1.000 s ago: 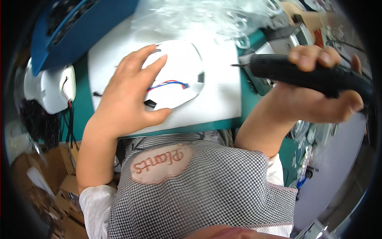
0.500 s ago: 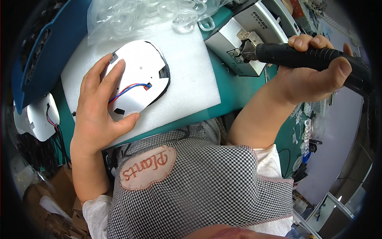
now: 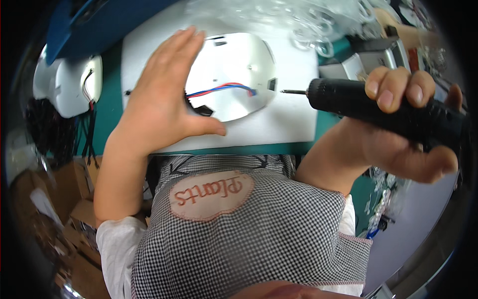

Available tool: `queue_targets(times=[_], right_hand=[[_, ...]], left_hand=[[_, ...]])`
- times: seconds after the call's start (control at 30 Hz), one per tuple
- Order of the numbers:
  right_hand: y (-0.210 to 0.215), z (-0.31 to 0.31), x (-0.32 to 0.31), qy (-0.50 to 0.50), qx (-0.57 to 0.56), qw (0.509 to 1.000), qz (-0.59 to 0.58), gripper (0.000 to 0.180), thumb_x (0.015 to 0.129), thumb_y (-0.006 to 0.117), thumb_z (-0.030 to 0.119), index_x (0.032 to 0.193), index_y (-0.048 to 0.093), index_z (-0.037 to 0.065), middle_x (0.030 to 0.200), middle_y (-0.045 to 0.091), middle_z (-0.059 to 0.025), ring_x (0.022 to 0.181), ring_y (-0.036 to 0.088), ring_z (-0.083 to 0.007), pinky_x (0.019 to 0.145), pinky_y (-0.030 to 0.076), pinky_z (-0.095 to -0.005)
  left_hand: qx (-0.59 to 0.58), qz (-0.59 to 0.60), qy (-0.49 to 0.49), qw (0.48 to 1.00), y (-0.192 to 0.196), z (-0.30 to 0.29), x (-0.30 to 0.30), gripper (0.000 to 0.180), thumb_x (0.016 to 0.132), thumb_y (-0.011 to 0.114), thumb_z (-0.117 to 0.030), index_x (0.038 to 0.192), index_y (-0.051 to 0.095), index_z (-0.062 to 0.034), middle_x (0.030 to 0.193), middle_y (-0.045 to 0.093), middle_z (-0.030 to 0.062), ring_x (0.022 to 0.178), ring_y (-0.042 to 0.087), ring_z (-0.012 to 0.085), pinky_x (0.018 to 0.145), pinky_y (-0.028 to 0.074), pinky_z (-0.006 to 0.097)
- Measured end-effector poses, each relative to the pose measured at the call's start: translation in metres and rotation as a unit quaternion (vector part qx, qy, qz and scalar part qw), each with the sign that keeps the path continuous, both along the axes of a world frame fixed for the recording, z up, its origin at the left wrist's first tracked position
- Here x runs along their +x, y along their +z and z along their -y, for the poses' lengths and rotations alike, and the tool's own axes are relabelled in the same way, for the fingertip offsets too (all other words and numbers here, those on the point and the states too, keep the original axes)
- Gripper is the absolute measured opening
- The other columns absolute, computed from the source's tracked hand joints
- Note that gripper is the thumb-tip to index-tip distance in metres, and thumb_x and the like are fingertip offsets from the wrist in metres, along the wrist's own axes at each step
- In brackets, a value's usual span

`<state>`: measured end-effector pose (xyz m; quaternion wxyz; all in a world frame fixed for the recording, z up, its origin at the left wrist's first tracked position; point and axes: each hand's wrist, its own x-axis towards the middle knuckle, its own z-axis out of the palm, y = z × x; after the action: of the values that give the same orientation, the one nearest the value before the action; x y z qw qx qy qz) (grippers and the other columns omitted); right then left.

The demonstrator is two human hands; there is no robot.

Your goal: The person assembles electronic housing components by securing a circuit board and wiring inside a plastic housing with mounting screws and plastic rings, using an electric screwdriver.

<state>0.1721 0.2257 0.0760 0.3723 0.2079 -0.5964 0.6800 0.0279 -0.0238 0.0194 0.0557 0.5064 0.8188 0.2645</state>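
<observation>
My right hand [image 3: 393, 114] is wrapped round a black electric screwdriver [image 3: 348, 97], its bit pointing left toward a white rounded panel [image 3: 234, 65]. The bit's tip is apart from the panel; whether it carries a screw is too small to tell. My left hand [image 3: 162, 94] lies at the panel's left edge, fingers stretched and thumb spread, touching it. Red and blue wires [image 3: 219, 89] run across the panel from a hole at its right to beneath my left hand. A small black piece [image 3: 203, 110] shows near the thumb. White foam [image 3: 294, 119] lies under the panel.
A blue bin [image 3: 94, 30] stands at the far left above another white panel [image 3: 72, 84] and black cables [image 3: 50, 129]. At the back lies a clear bag of plastic rings [image 3: 318, 30]. A grey metal device [image 3: 368, 60] sits back right, partly blurred. Cardboard boxes [image 3: 69, 184] lie lower left.
The screwdriver's bit has come away from the grey device and now points left toward the panel. My left hand keeps its place at the panel's edge. The whole view has shifted.
</observation>
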Motion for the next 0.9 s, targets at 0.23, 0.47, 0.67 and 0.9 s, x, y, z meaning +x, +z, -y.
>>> queue_targets(times=[0.23,0.47,0.67,0.9], right_hand=[[-0.009,0.033,-0.023,0.006,-0.101,0.995,-0.026,0.083,0.075,0.067,0.071,0.13,0.047,0.013,0.098,0.054,-0.0066,0.073,0.058,-0.0164,0.066,0.047,-0.0329],[-0.003,0.015,-0.033,0.102,0.028,0.993,0.055,0.083,0.074,0.069,0.07,0.132,0.046,0.014,0.098,0.056,-0.0041,0.074,0.058,-0.0145,0.065,0.045,-0.0311],[0.0,0.028,-0.045,0.1,0.069,0.992,0.043,0.086,0.077,0.067,0.068,0.139,0.039,0.015,0.104,0.056,-0.0063,0.074,0.058,-0.0163,0.066,0.045,-0.0331],[0.0,0.043,-0.051,0.053,0.095,0.993,0.043,0.091,0.081,0.061,0.07,0.147,0.034,0.013,0.105,0.054,-0.0095,0.072,0.058,-0.0197,0.06,0.048,-0.034]], left_hand=[[0.014,0.097,0.026,0.995,-0.016,0.0,0.002,0.11,0.05,0.091,-0.042,0.141,0.04,-0.0072,0.148,0.037,0.0215,0.134,0.039,0.0392,0.112,0.035,0.046],[0.026,0.109,-0.001,0.994,-0.019,-0.002,-0.009,0.114,0.045,0.092,-0.029,0.144,0.039,-0.01,0.142,0.047,0.0151,0.131,0.043,0.0346,0.11,0.036,0.042],[0.019,0.121,-0.003,0.992,-0.017,-0.005,-0.01,0.112,0.047,0.091,-0.025,0.145,0.039,-0.0093,0.144,0.044,0.0137,0.133,0.041,0.0332,0.111,0.035,0.041],[0.024,0.141,-0.005,0.99,-0.017,-0.006,-0.012,0.11,0.048,0.09,-0.025,0.145,0.039,-0.0072,0.145,0.043,0.0135,0.133,0.04,0.0333,0.111,0.035,0.042]])
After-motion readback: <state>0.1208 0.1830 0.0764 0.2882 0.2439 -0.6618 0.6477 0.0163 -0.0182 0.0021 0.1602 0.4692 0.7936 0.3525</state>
